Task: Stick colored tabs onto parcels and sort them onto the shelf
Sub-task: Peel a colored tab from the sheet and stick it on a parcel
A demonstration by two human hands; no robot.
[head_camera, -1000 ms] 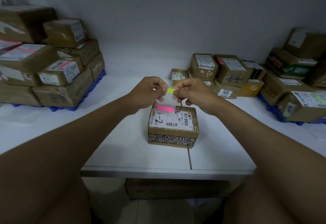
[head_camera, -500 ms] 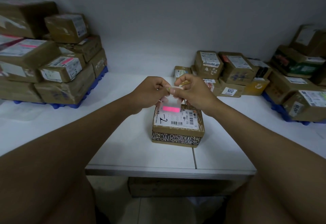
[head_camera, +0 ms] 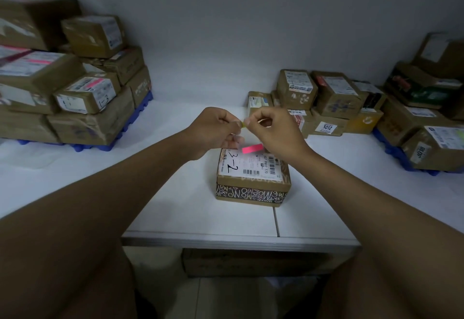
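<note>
Tab (head_camera: pixel 243 123) pinched between both grips — parcel (head_camera: pixel 252 176) below

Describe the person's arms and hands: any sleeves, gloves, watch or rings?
Both forearms are bare up to the frame edge, with no sleeves in view. The left hand and right hand wear no gloves. No watch, bracelet or ring shows on either wrist or on the visible fingers.

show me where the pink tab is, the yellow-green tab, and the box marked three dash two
pink tab (head_camera: pixel 252 148), head view, middle of the strip.
yellow-green tab (head_camera: pixel 243 123), head view, the bit showing between the fingertips.
box marked 3-2 (head_camera: pixel 251 165), head view, its white top label.
</note>
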